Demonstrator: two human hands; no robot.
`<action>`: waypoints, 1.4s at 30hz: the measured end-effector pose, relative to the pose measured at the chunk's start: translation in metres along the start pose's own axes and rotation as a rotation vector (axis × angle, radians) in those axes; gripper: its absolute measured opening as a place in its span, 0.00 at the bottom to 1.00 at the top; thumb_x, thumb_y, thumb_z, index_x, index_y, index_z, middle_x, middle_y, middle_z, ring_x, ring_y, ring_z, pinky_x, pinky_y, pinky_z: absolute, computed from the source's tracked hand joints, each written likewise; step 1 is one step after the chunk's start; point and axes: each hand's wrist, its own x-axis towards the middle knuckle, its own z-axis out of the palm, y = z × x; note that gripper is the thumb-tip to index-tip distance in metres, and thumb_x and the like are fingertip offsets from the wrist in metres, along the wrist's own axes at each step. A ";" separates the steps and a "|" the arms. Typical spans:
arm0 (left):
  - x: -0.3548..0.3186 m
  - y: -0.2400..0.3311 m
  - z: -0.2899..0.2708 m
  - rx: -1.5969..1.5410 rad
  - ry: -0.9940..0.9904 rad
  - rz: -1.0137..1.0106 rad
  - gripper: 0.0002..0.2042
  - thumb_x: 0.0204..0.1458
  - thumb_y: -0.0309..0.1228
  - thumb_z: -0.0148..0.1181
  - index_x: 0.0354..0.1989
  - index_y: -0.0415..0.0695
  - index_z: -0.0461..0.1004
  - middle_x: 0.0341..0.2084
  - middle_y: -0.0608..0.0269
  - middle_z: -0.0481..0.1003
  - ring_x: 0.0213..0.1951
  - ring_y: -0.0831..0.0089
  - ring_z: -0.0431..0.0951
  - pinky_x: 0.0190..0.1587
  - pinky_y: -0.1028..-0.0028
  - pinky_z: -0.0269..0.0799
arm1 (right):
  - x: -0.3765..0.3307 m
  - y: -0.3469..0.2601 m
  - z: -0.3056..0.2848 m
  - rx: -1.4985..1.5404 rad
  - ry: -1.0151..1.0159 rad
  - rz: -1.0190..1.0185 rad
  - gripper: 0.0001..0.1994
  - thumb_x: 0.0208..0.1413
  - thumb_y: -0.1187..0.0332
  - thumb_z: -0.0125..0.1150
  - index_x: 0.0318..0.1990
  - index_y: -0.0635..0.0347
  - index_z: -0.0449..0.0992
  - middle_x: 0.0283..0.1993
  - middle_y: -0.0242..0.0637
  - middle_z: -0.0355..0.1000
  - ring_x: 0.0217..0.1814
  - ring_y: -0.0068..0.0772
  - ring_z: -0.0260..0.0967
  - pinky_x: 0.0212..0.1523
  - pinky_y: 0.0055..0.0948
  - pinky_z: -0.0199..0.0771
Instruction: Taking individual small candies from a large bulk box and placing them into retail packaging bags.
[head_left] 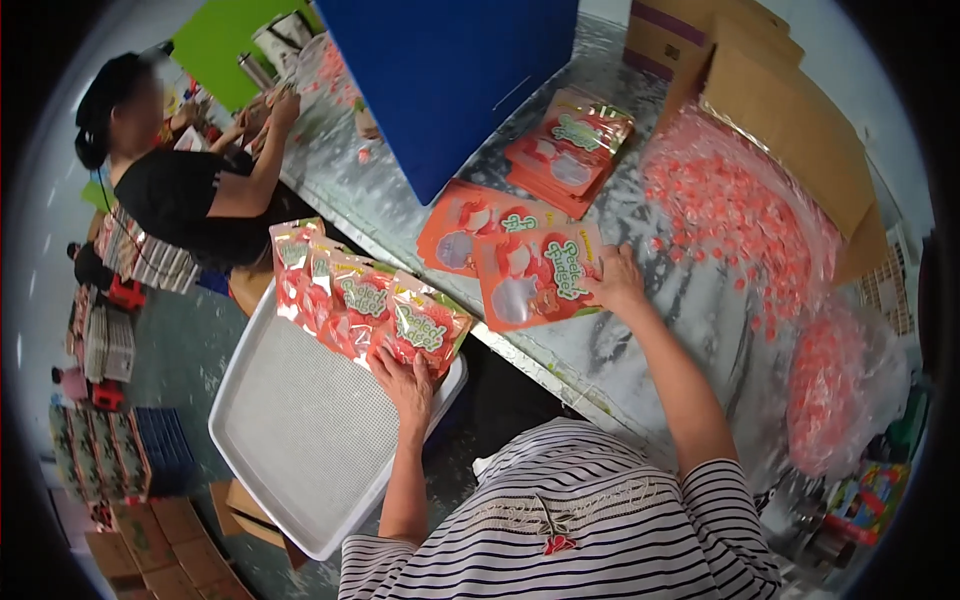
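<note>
My left hand [405,380] lies flat, fingers spread, on the nearest of several filled shiny red pouches [352,298] laid in an overlapping row on the far edge of a white tray [290,440]. My right hand [618,280] rests on the right edge of a flat red pouch with a clear window [535,275], which lies on the silver table [660,350]. A second flat pouch [465,225] is partly under it. A stack of more flat pouches [568,150] sits farther back.
An open cardboard box [790,130] lined with a clear bag of small pink-red pieces [735,215] stands at right; another bag of them [835,390] is nearer. A blue board [450,80] stands behind. A person in black [190,190] works at the table's left end. Stacked boxes [110,450] cover the floor.
</note>
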 end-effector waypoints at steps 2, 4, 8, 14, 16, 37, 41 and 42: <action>0.001 0.004 -0.002 0.028 -0.001 0.019 0.38 0.57 0.45 0.53 0.66 0.32 0.45 0.66 0.33 0.41 0.67 0.39 0.41 0.68 0.54 0.39 | -0.014 0.011 -0.004 0.010 0.033 -0.039 0.31 0.35 0.61 0.76 0.47 0.64 0.68 0.50 0.50 0.62 0.52 0.52 0.67 0.51 0.41 0.71; 0.001 0.002 0.000 0.039 0.013 0.018 0.37 0.58 0.44 0.53 0.67 0.34 0.44 0.66 0.33 0.41 0.67 0.39 0.41 0.68 0.52 0.37 | -0.030 0.022 -0.012 -0.017 -0.016 -0.012 0.31 0.36 0.60 0.75 0.47 0.65 0.68 0.50 0.49 0.62 0.52 0.51 0.67 0.51 0.41 0.71; -0.001 0.014 -0.002 0.058 0.036 0.085 0.35 0.58 0.43 0.53 0.67 0.35 0.45 0.65 0.32 0.42 0.67 0.38 0.41 0.67 0.52 0.38 | -0.057 0.049 -0.019 0.020 0.026 0.014 0.28 0.36 0.59 0.73 0.44 0.67 0.70 0.48 0.50 0.65 0.52 0.51 0.67 0.51 0.41 0.70; -0.016 0.088 -0.010 0.188 0.120 0.515 0.28 0.54 0.33 0.57 0.62 0.37 0.56 0.66 0.37 0.45 0.66 0.36 0.43 0.65 0.44 0.39 | -0.067 0.066 -0.014 0.079 0.092 -0.068 0.22 0.38 0.61 0.70 0.35 0.69 0.71 0.37 0.56 0.72 0.44 0.55 0.70 0.47 0.45 0.70; -0.025 0.118 -0.011 0.140 -0.006 0.512 0.27 0.53 0.32 0.57 0.61 0.38 0.58 0.65 0.38 0.46 0.66 0.36 0.44 0.65 0.44 0.40 | -0.069 0.069 -0.009 0.155 0.095 -0.024 0.20 0.41 0.61 0.70 0.36 0.68 0.72 0.34 0.49 0.72 0.39 0.47 0.71 0.42 0.40 0.71; -0.045 0.275 -0.015 0.050 -0.593 1.495 0.27 0.46 0.31 0.57 0.57 0.37 0.66 0.61 0.47 0.59 0.59 0.51 0.63 0.60 0.52 0.59 | -0.178 0.064 -0.060 0.821 -0.042 -0.301 0.11 0.49 0.68 0.62 0.25 0.67 0.69 0.19 0.47 0.69 0.18 0.38 0.67 0.21 0.34 0.65; -0.041 0.269 -0.013 -0.040 -0.591 1.399 0.24 0.45 0.25 0.58 0.55 0.37 0.67 0.51 0.49 0.67 0.49 0.54 0.70 0.53 0.58 0.67 | -0.180 0.069 -0.057 0.706 -0.067 -0.322 0.14 0.49 0.65 0.64 0.23 0.66 0.69 0.18 0.44 0.68 0.15 0.31 0.62 0.20 0.31 0.63; -0.041 0.269 -0.011 -0.071 -0.563 1.403 0.23 0.43 0.23 0.59 0.52 0.38 0.68 0.47 0.52 0.68 0.45 0.56 0.71 0.49 0.60 0.69 | -0.180 0.072 -0.056 0.707 -0.066 -0.323 0.14 0.49 0.65 0.64 0.23 0.66 0.69 0.18 0.44 0.68 0.15 0.31 0.62 0.20 0.31 0.63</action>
